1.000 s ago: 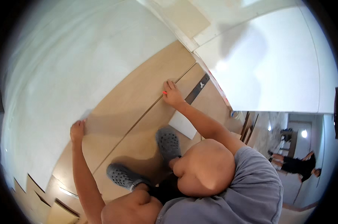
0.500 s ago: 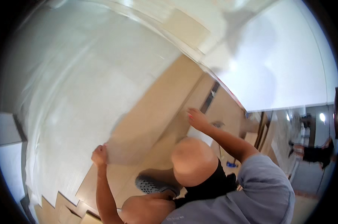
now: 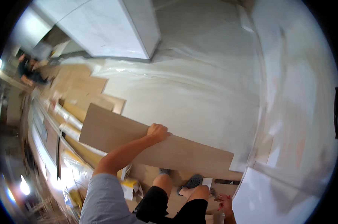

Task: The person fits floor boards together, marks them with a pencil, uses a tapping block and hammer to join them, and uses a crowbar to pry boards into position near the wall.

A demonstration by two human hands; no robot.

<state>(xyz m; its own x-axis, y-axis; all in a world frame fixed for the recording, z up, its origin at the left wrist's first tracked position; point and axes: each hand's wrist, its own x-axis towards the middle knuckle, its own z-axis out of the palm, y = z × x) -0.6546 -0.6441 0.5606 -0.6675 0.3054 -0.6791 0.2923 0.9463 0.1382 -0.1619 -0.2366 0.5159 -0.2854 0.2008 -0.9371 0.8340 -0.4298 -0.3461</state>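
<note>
My left hand [image 3: 158,131] grips the upper long edge of a pale wooden plank [image 3: 105,130], held at a slant above my knees and sandalled feet [image 3: 192,183]. Low at the right, my right hand [image 3: 224,203] is blurred, with a small red object at its fingers that is too small to name. Near that hand lie a dark flat bar [image 3: 227,182] and a white piece [image 3: 207,182] on the wooden boards. Beyond the plank stretches pale plastic underlay [image 3: 187,93], bordered on the left by laid boards [image 3: 73,82] with a stepped edge.
A white pillar [image 3: 113,26] stands at the far side. A co-worker [image 3: 32,71] is low on the floor at the far left. Long panels and rolls [image 3: 68,112] and yellow packaging [image 3: 129,184] lie at my left. A white panel [image 3: 268,196] and wall [image 3: 296,93] are at my right.
My view has swung round sharply. The plank edge under my left hand now stands out as a lifted board across the underlay. My right hand has dropped low at the right.
</note>
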